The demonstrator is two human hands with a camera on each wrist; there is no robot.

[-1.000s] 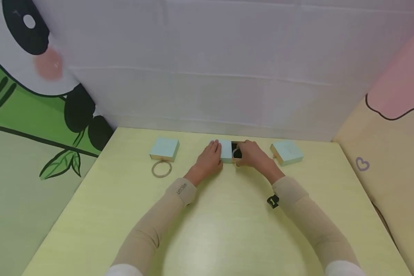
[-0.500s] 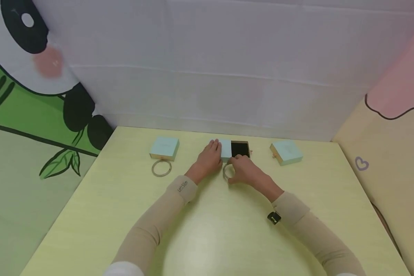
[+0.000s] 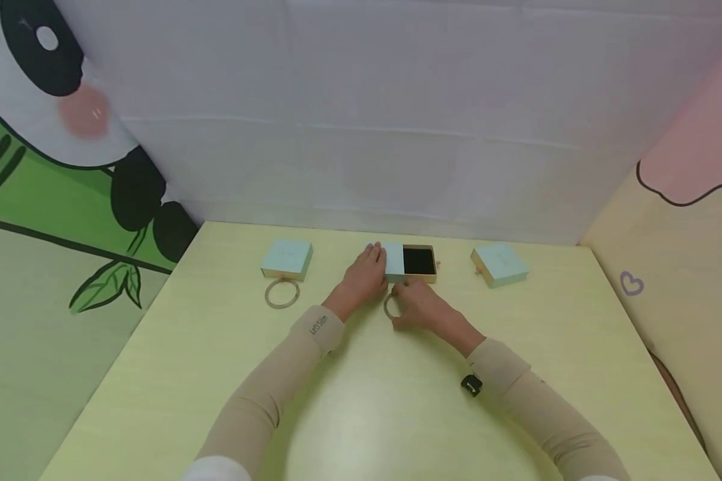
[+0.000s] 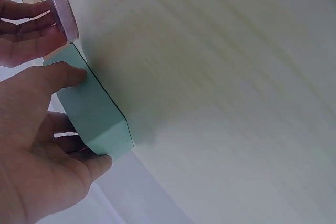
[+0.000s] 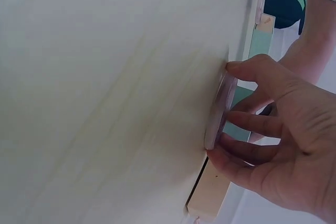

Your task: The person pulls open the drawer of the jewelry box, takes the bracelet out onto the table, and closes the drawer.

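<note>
My left hand (image 3: pixel 366 272) grips the light blue sleeve of a small drawer box (image 3: pixel 394 262) at the table's back middle. In the left wrist view its thumb lies on one side of the box (image 4: pixel 97 111), with fingers at the end and the far side. The box's drawer is pulled out to the right, showing a black lining (image 3: pixel 419 261) with nothing on it. Just in front of the box, my right hand (image 3: pixel 424 308) holds a pale bangle (image 3: pixel 386 307) by its rim. In the right wrist view the bangle (image 5: pixel 219 113) sits between thumb and fingertips, low at the tabletop.
To the left stands a closed light blue box (image 3: pixel 287 256), with another bangle (image 3: pixel 281 307) lying before it. A third box (image 3: pixel 501 264) sits closed and slightly turned on the right. Behind the table (image 3: pixel 361 414) hangs a white cloth (image 3: pixel 361 167).
My right hand has lifted the bangle out of the drawer and brought it toward me, down to the table in front of the box. The left hand has stayed on the box.
</note>
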